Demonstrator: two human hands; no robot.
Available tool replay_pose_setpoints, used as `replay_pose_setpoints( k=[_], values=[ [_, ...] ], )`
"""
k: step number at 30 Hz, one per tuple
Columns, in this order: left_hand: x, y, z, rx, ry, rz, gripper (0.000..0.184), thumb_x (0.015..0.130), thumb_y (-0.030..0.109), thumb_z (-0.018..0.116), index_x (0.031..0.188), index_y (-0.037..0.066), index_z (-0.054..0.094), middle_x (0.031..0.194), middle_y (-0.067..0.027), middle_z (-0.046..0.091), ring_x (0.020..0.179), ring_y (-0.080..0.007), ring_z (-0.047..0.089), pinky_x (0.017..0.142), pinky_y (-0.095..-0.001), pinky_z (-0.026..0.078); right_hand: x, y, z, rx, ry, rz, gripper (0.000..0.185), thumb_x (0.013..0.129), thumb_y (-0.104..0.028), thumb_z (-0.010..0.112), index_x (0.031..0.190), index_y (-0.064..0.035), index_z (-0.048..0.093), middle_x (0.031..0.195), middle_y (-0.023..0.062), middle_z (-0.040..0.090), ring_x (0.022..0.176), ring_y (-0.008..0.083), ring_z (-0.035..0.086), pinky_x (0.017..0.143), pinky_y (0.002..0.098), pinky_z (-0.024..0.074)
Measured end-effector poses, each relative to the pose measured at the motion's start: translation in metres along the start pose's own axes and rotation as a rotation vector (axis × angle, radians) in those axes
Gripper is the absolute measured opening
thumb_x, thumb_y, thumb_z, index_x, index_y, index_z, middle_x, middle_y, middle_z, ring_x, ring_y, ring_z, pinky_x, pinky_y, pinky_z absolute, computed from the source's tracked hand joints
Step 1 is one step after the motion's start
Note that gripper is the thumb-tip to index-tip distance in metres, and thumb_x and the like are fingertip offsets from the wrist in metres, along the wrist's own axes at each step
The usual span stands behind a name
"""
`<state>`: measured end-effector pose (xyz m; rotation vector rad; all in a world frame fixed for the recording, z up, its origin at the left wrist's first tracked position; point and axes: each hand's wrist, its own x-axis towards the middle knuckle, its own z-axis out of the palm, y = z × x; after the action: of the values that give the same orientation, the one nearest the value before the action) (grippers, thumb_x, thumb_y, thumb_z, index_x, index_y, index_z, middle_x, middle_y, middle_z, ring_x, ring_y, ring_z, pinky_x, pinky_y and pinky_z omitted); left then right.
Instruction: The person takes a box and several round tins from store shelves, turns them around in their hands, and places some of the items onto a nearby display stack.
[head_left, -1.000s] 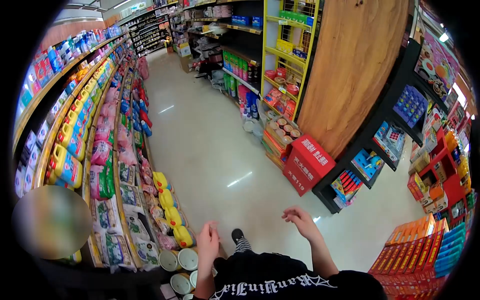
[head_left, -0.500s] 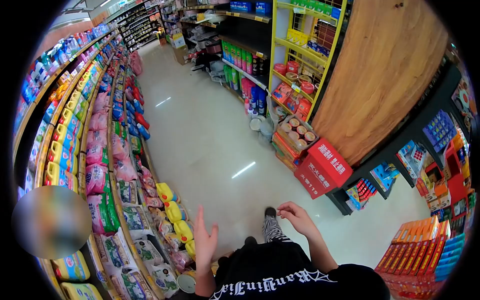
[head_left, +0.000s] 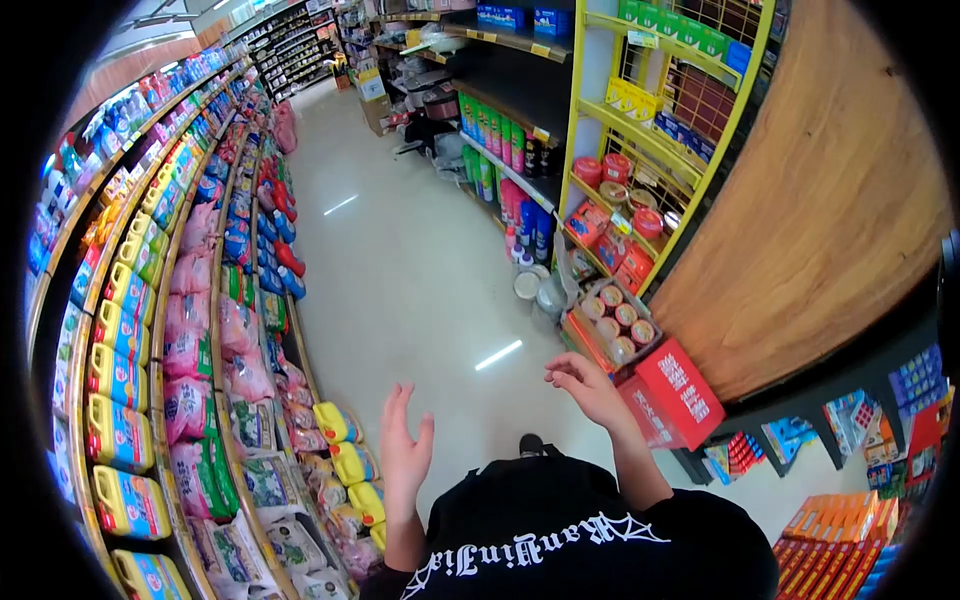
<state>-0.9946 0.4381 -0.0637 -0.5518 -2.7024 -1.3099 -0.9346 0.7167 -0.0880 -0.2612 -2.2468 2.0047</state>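
My left hand (head_left: 405, 445) is raised over the aisle floor, fingers up and thumb apart, holding nothing. Close by on its left, yellow jugs (head_left: 352, 463) stand along the bottom of the left shelf. My right hand (head_left: 583, 388) is also in the air, its fingers loosely bent and apart, with nothing in it. Behind and to the right of that hand is a red box (head_left: 672, 395) with white lettering on the floor. An open carton of round lidded tubs (head_left: 618, 320) sits just beyond the box.
Long shelves of detergent jugs (head_left: 120, 432) and pink bags (head_left: 188, 355) line the left. A yellow wire rack (head_left: 640, 115) and a wooden panel (head_left: 810, 210) stand at the right. Stacked red and orange boxes (head_left: 830, 545) are at the lower right. The pale tiled floor (head_left: 400, 270) runs between.
The view has shifted forward along the aisle and turned slightly. My right hand has risen a little; my left stays raised. Both remain unfilled.
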Motion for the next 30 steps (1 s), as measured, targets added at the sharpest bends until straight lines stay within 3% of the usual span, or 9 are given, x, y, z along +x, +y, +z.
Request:
replay_pose_setpoints(
  k=[6,10,11,14,23,26,28,29,30],
  values=[
    [0.065,0.023,0.038,-0.054,-0.103,-0.034,0.042,0.081,0.013,0.056,0.122,0.005,0.047,0.13,-0.0224,0.04,0.121,-0.036,0.039,0.1,-0.0395,0.032,0.067,-0.001,-0.024,-0.007,-0.098,0.017,0.019,0.087,-0.015,0.053,0.102,-0.0033,0.054,0.09,0.0047,0.06,0.084,0.0122,0.056,0.075,0.0256,0.044],
    [0.115,-0.002,0.064,-0.021,-0.162,-0.027,0.043,0.081,0.014,0.057,0.122,0.005,0.047,0.13,-0.0223,0.04,0.121,-0.0357,0.039,0.099,-0.0391,0.032,0.104,0.017,-0.034,0.091,-0.068,0.067,0.02,0.087,-0.014,0.053,0.104,-0.0032,0.054,0.091,0.0042,0.059,0.086,0.0122,0.056,0.076,0.0255,0.0439],
    [0.131,-0.006,0.068,-0.038,-0.184,-0.027,0.043,0.081,0.014,0.057,0.122,0.005,0.046,0.13,-0.0222,0.04,0.121,-0.0355,0.039,0.099,-0.0389,0.032,0.113,0.018,-0.04,0.079,-0.088,0.118,0.02,0.088,-0.01,0.051,0.106,-0.0004,0.052,0.098,0.0065,0.057,0.093,0.0136,0.055,0.081,0.0258,0.0438],
    [0.188,-0.022,0.085,-0.046,-0.221,0.035,0.044,0.081,0.014,0.057,0.123,0.006,0.046,0.129,-0.0221,0.041,0.121,-0.0352,0.039,0.099,-0.0386,0.032,0.146,0.031,-0.051,0.125,0.02,0.084,0.021,0.087,-0.013,0.052,0.104,-0.0022,0.054,0.092,0.0045,0.059,0.088,0.0124,0.056,0.077,0.0247,0.0434],
    [0.368,-0.017,0.106,-0.037,-0.315,0.266,0.044,0.081,0.015,0.057,0.123,0.006,0.045,0.128,-0.0206,0.043,0.119,-0.0351,0.041,0.099,-0.0389,0.034,0.265,0.013,-0.078,0.03,0.26,0.097,0.02,0.088,-0.014,0.052,0.104,-0.0027,0.054,0.094,0.005,0.059,0.089,0.0118,0.056,0.077,0.024,0.0436],
    [0.411,-0.017,0.12,-0.01,-0.422,0.34,0.044,0.081,0.014,0.058,0.123,0.006,0.046,0.127,-0.0202,0.044,0.118,-0.035,0.042,0.098,-0.0387,0.035,0.293,0.014,-0.079,0.028,0.343,0.129,0.019,0.088,-0.011,0.051,0.105,-0.0026,0.054,0.096,0.0056,0.058,0.093,0.012,0.056,0.079,0.0239,0.044],
    [0.433,-0.01,0.137,-0.03,-0.529,0.369,0.044,0.081,0.014,0.058,0.122,0.006,0.046,0.126,-0.0203,0.044,0.118,-0.0349,0.043,0.097,-0.0384,0.035,0.299,0.015,-0.085,0.245,0.421,0.055,0.02,0.088,-0.01,0.051,0.105,-0.0013,0.053,0.097,0.0059,0.058,0.095,0.0134,0.056,0.083,0.0249,0.0438],
    [0.443,-0.005,0.147,-0.104,-0.592,0.374,0.044,0.081,0.013,0.058,0.122,0.006,0.046,0.125,-0.0204,0.045,0.117,-0.0351,0.043,0.097,-0.0381,0.035,0.3,0.022,-0.091,0.236,0.456,0.046,0.021,0.089,-0.016,0.053,0.104,-0.0024,0.054,0.094,0.004,0.058,0.089,0.0117,0.055,0.08,0.0243,0.042],
    [0.454,0.0,0.159,-0.181,-0.649,0.382,0.044,0.08,0.013,0.058,0.122,0.005,0.046,0.124,-0.0205,0.046,0.116,-0.0353,0.044,0.097,-0.0378,0.036,0.301,0.027,-0.098,0.217,0.476,0.042,0.021,0.088,-0.014,0.053,0.105,-0.0018,0.054,0.095,0.005,0.058,0.092,0.0128,0.055,0.082,0.025,0.042]
  ],
)
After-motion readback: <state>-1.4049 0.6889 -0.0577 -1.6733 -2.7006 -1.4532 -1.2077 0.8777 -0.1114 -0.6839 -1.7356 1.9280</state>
